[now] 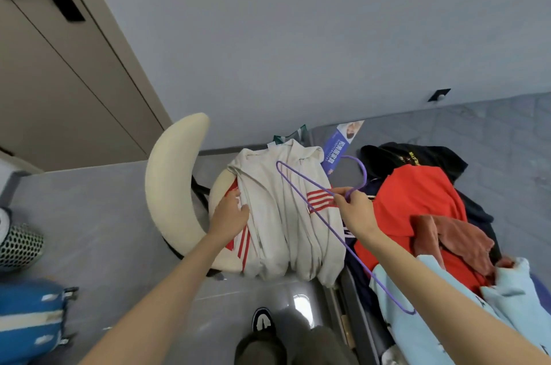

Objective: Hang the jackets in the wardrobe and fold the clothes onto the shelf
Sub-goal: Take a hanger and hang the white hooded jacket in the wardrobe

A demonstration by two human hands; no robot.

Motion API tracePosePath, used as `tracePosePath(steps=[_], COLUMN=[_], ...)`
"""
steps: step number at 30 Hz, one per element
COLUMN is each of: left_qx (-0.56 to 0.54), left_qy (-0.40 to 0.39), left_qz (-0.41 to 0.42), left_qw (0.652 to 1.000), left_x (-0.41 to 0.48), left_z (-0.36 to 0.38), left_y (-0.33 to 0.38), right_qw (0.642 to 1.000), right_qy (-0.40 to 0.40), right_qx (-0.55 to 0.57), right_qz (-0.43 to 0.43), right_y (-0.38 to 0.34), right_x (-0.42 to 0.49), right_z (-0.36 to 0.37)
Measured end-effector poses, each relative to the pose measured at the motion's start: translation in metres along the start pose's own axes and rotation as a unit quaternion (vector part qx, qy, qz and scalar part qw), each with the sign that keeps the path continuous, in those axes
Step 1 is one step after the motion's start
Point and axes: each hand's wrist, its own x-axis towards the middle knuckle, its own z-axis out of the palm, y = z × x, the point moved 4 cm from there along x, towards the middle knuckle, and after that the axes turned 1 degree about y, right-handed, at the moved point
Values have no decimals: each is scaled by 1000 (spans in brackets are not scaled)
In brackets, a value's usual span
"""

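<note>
A cream jacket [286,215] with red stripes lies spread over the seat of a cream chair [170,186]. My left hand [229,212] rests on the jacket's left edge, fingers curled into the fabric. My right hand [353,208] pinches the neck of a purple wire hanger [301,189] just below its hook and holds it above the jacket. To the right a pile of clothes sits on the bed [492,132]: a red garment [417,206], a black one [417,156], a pink one [456,242] and a light blue one [447,305].
Wardrobe doors [59,81] stand at the upper left. A blue suitcase [29,320] and a mesh basket [18,242] are on the floor at the left. My shoe [262,320] is below the chair. A blue leaflet [340,144] lies on the bed near the wall.
</note>
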Motion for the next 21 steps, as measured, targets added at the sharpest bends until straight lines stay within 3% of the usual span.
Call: tracePosePath(steps=[11, 17, 21], left_qx=[-248, -311, -387], left_qy=[-16, 32, 44], left_qz=[-215, -332, -396], left_qw=[944, 890, 832], left_x=[127, 193, 220], left_z=[55, 92, 117], left_y=[-22, -34, -43], right_qw=[994, 990, 985], right_qy=[-53, -106, -157], right_qx=[39, 6, -24], right_qz=[93, 94, 74], right_y=[16, 32, 45], right_x=[128, 203, 236], right_z=[70, 104, 127])
